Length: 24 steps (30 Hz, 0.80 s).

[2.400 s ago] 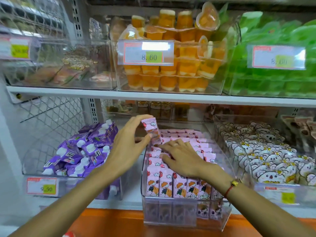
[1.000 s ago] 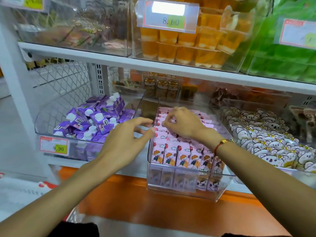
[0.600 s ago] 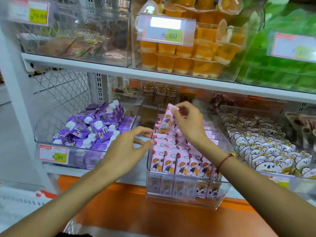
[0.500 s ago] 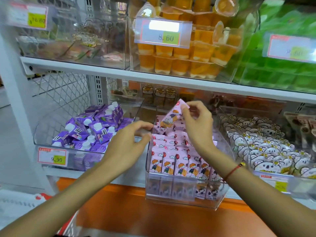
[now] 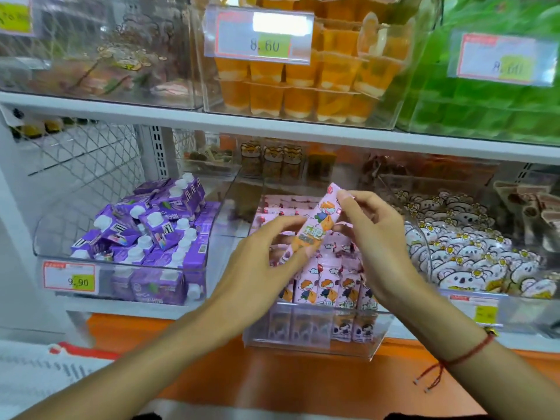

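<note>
Pinching the upper end of a pink packet (image 5: 315,225) between thumb and fingertips, the right hand (image 5: 372,234) holds it tilted, while the left hand (image 5: 260,262) curls its fingers round the lower end. The packet sits just above a clear bin (image 5: 312,341) of matching packets, between purple cartons (image 5: 151,231) and koala-print packs (image 5: 472,253).

A shop: price tags (image 5: 259,34) front clear snack bins (image 5: 194,268) (stacked shelves (image 5: 181,121)).
</note>
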Tool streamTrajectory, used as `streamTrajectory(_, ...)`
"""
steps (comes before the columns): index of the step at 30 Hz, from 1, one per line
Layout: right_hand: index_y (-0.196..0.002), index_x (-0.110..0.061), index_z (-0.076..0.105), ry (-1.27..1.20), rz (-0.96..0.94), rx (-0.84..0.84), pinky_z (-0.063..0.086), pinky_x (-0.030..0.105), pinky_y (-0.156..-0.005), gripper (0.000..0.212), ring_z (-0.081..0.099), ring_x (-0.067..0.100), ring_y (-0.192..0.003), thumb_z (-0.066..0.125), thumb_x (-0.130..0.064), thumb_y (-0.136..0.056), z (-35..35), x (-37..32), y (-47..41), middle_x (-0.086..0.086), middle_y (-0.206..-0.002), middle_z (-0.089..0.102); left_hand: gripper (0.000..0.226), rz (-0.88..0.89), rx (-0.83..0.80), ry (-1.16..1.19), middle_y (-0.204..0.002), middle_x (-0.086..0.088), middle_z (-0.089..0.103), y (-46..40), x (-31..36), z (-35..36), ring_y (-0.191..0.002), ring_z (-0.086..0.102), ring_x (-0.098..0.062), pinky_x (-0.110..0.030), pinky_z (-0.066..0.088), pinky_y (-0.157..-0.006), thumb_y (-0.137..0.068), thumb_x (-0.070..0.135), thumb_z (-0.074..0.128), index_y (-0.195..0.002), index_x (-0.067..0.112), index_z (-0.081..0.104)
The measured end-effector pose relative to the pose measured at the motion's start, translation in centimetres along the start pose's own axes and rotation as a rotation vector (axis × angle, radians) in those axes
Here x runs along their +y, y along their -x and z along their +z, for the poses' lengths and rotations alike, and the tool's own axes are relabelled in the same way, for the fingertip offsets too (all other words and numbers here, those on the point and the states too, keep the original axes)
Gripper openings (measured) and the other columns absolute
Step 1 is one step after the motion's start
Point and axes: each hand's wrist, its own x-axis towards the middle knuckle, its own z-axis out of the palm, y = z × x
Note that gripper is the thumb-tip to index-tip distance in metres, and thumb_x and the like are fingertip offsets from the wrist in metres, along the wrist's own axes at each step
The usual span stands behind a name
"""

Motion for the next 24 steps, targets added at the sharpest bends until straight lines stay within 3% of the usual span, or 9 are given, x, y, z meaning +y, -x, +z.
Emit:
streamTrajectory(6,-0.097,-0.010,0.066,-0.046,0.056,-0.062,0.051,0.018,-0.064,0.019,0.063,0.005,-0.071,0.057,-0.026,-0.094,-0.7,-0.3,-0.1,0.005,-0.084,0.067,0.030,0.000,0.047,0.096,-0.106,0.028,0.065,0.2,0.5,0.7,-0.100,0.060,0.005,-0.020,0.049,-0.086,-0.088,0.025,0.066,-0.104,0.049,0.057)
streamTrajectory(9,-0.106,-0.015,0.064,-0.049,0.126,-0.216,0.052,0.026,-0.079,0.030,0.065,0.006,-0.089,0.046,-0.037,-0.097,-0.8,-0.5,-0.4,0.000,-0.100,0.071,0.028,0.008,0.085,0.141,-0.110,0.023,0.065,0.2,0.9,1.0,-0.104,0.059,0.004,-0.021,0.049,-0.089,-0.090,0.025,0.063,-0.114,0.040,0.059)
streamTrajectory(11,-0.112,-0.014,0.064,-0.013,0.125,-0.359,0.049,0.030,-0.090,0.032,0.064,0.006,-0.097,0.044,-0.035,-0.097,-0.8,-0.6,-0.3,-0.004,-0.105,0.071,0.031,0.016,0.102,0.161,-0.115,0.019,0.065,0.1,1.1,1.1,-0.109,0.058,0.003,-0.029,0.049,-0.094,-0.091,0.026,0.061,-0.122,0.031,0.059)
streamTrajectory(13,-0.109,-0.012,0.065,0.030,0.083,-0.425,0.049,0.027,-0.089,0.026,0.064,0.007,-0.098,0.048,-0.028,-0.097,-0.8,-0.7,0.0,-0.004,-0.103,0.071,0.034,0.021,0.098,0.157,-0.117,0.020,0.065,0.1,1.2,1.1,-0.112,0.057,0.004,-0.033,0.049,-0.098,-0.092,0.026,0.060,-0.126,0.029,0.059)
streamTrajectory(16,-0.106,-0.014,0.067,0.008,0.060,-0.342,0.052,0.018,-0.078,0.020,0.067,0.006,-0.093,0.059,-0.026,-0.091,-0.8,-0.8,0.3,-0.005,-0.099,0.073,0.037,0.053,0.108,0.077,-0.121,0.023,0.060,0.1,1.1,1.0,-0.116,0.054,0.004,-0.034,0.048,-0.099,-0.091,0.035,0.060,-0.129,0.034,0.057)
streamTrajectory(18,-0.108,-0.015,0.066,0.008,0.065,-0.241,0.051,0.012,-0.071,0.027,0.068,0.008,-0.093,0.068,-0.028,-0.084,-0.9,-0.8,0.3,0.000,-0.102,0.073,0.042,0.066,0.130,0.057,-0.118,0.026,0.057,0.0,1.1,0.8,-0.109,0.056,0.004,-0.031,0.051,-0.093,-0.085,0.041,0.065,-0.126,0.038,0.058)
streamTrajectory(21,-0.106,-0.010,0.064,-0.022,0.078,-0.196,0.051,0.013,-0.068,0.040,0.070,0.014,-0.089,0.074,-0.031,-0.073,-0.9,-0.6,0.3,0.009,-0.102,0.072,0.043,0.056,0.110,0.054,-0.106,0.027,0.061,0.0,1.0,0.6,-0.097,0.060,0.001,-0.024,0.055,-0.083,-0.081,0.034,0.073,-0.121,0.042,0.058)
streamTrajectory(24,-0.105,-0.008,0.063,-0.060,0.109,-0.212,0.052,0.015,-0.067,0.046,0.071,0.013,-0.082,0.074,-0.034,-0.068,-0.9,-0.6,0.3,0.008,-0.095,0.073,0.038,0.076,0.096,0.015,-0.108,0.033,0.060,0.0,0.9,0.3,-0.101,0.058,0.006,-0.017,0.051,-0.084,-0.086,0.027,0.069,-0.119,0.042,0.058)
